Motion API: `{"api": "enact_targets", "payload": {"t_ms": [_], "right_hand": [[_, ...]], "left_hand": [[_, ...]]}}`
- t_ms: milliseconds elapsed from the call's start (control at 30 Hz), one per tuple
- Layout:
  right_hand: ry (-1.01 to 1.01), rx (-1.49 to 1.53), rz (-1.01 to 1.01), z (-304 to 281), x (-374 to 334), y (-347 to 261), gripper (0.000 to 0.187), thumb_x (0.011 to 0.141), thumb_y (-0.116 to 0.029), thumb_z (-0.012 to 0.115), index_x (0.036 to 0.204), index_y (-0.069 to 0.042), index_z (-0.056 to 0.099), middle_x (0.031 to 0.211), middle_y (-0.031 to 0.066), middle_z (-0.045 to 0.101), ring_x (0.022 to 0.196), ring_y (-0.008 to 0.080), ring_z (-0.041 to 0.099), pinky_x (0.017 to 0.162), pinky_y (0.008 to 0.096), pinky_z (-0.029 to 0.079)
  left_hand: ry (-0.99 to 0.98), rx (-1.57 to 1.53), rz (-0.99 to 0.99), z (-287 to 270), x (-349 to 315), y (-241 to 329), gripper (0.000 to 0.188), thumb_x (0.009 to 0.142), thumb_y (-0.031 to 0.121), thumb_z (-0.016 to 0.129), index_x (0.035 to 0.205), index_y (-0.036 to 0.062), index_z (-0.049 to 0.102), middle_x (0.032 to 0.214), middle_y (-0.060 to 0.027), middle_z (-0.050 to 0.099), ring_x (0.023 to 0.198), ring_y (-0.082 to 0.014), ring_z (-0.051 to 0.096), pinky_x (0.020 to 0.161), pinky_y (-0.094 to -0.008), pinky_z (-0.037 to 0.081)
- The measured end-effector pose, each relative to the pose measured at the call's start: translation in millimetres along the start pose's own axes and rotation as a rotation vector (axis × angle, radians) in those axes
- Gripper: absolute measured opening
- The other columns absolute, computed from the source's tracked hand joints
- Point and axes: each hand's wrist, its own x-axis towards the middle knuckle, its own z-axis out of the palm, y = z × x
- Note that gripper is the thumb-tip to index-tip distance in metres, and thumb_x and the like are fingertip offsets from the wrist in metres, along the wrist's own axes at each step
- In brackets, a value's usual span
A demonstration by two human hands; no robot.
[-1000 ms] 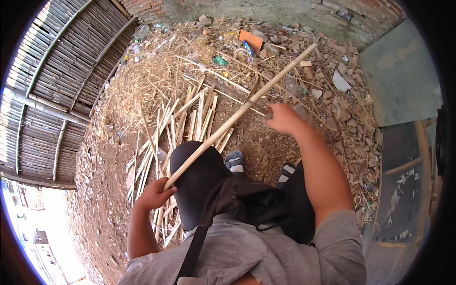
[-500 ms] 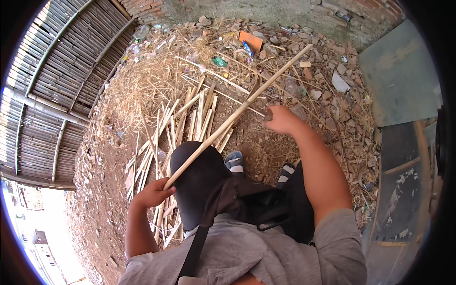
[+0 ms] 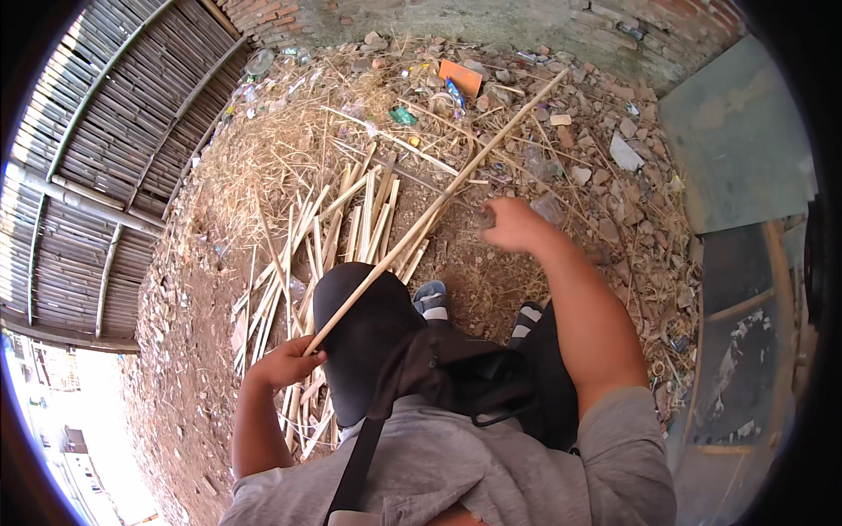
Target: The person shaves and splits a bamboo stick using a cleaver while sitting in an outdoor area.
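My left hand [image 3: 285, 362] is closed around the lower end of a long split bamboo strip [image 3: 412, 231]. The strip slants up and to the right across my black-clad left knee. My right hand [image 3: 517, 225] is closed on the dark handle of what looks like a long-bladed knife [image 3: 421, 181]. Its dark, narrow blade points left and passes close to the strip; whether they touch, I cannot tell. Below, a pile of split bamboo strips [image 3: 361, 219] lies on the ground beside my left leg.
Dry straw [image 3: 263, 149], rubble [image 3: 605, 175] and bits of litter cover the ground. A bamboo slat wall [image 3: 114, 114] stands at left, a masonry wall [image 3: 456, 19] at the far side. Greyish panels [image 3: 737, 140] lean at right. My sandalled feet [image 3: 431, 301] are among the debris.
The knife blade has swung round to point left. My right hand has shifted slightly left, and the strip's far end has moved a little up and left.
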Motion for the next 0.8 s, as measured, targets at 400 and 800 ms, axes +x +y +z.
{"api": "enact_targets", "payload": {"t_ms": [400,800], "right_hand": [[0.005,-0.007,0.120,-25.8,8.3,15.1,0.050,0.078,-0.031,0.078,0.117,-0.001,0.067,0.105,0.0203,0.071,0.096,0.0333,0.070,0.086,0.0420,0.054],[-0.029,0.096,0.138,-22.3,17.0,26.7,0.052,0.079,-0.031,0.078,0.118,0.000,0.066,0.107,0.0194,0.072,0.100,0.0325,0.070,0.090,0.0418,0.053]], "left_hand": [[0.057,0.088,0.152,4.8,4.8,-11.6,0.018,0.101,0.019,0.062,0.113,0.0055,0.065,0.088,0.0048,0.061,0.082,-0.0065,0.054,0.076,-0.0257,0.047],[0.109,0.127,0.131,8.3,4.4,-11.8,0.022,0.100,0.019,0.064,0.115,0.0027,0.065,0.089,0.0059,0.061,0.083,-0.0069,0.052,0.079,-0.0263,0.046]]}}
